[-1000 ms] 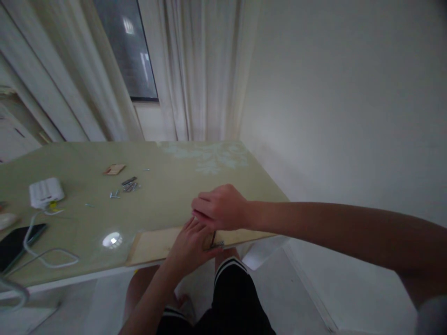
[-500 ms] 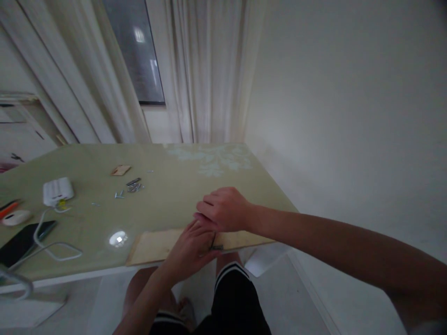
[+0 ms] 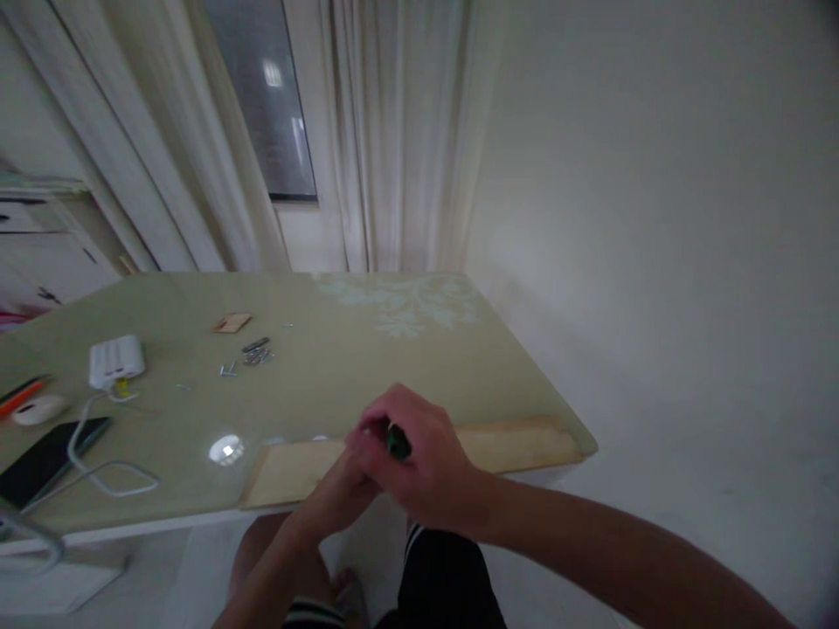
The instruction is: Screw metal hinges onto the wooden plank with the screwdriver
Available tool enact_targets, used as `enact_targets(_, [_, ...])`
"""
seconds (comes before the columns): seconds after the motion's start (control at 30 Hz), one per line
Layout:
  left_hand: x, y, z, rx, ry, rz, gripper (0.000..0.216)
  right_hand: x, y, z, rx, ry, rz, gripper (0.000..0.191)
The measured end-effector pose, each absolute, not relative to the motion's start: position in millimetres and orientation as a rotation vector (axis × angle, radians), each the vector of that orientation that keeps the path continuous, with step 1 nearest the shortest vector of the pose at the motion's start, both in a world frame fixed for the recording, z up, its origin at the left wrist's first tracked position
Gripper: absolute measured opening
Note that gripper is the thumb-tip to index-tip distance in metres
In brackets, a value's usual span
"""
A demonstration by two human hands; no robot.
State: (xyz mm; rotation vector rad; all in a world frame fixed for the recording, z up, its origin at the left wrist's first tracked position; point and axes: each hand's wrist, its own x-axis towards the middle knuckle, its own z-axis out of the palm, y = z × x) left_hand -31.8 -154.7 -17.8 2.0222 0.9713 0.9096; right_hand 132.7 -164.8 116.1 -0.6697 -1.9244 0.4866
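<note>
Board [image 3: 524, 443]: a long, thin, pale wooden one, lying flat along the near edge of the table [image 3: 315, 384]. Taking the hands as the dial's centre, it runs from about nine o'clock to three. It looks light and stiff, with dry faces that should not slip much in the fingers; thin as it is, it might split along the grain under a hard point load. Its two ends lie bare, so the best hold would be across one end, thumb on top.

The left hand [image 3: 346, 480] lies over the board's middle, partly covered; whether its fingers grip anything I cannot tell. The right hand [image 3: 419, 454] is curled around a dark green handle [image 3: 398, 443], only its butt visible. That looks rigid and sturdy, best taken by the whole fist.

At nine o'clock is a phone [image 3: 45, 459], a cable [image 3: 72, 450] looped across it. Towards ten lies a charger [image 3: 118, 360], and at ten a heap of screws [image 3: 259, 355], small and easily scattered. Just beyond is a wooden scrap [image 3: 232, 323].
</note>
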Motion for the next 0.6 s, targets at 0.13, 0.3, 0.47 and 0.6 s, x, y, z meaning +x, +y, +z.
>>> enact_targets(0.13, [-29,-155,-12,1.913,0.916,0.822,0.022,133,-159,100,-0.773,-1.518,1.295,0.051])
enact_targets(0.3, [-25,-155,-7,1.799,0.895,0.773,0.022,140,-135,103,-0.464,-1.731,1.853,0.054])
enact_targets(0.47, [-19,-150,2,1.812,0.958,0.739,0.021,123,-154,106,-0.917,-1.279,0.995,0.048])
enact_targets(0.6, [-19,-149,4,1.826,0.898,0.776,0.021,128,-159,96,-0.707,-1.352,1.185,0.055])
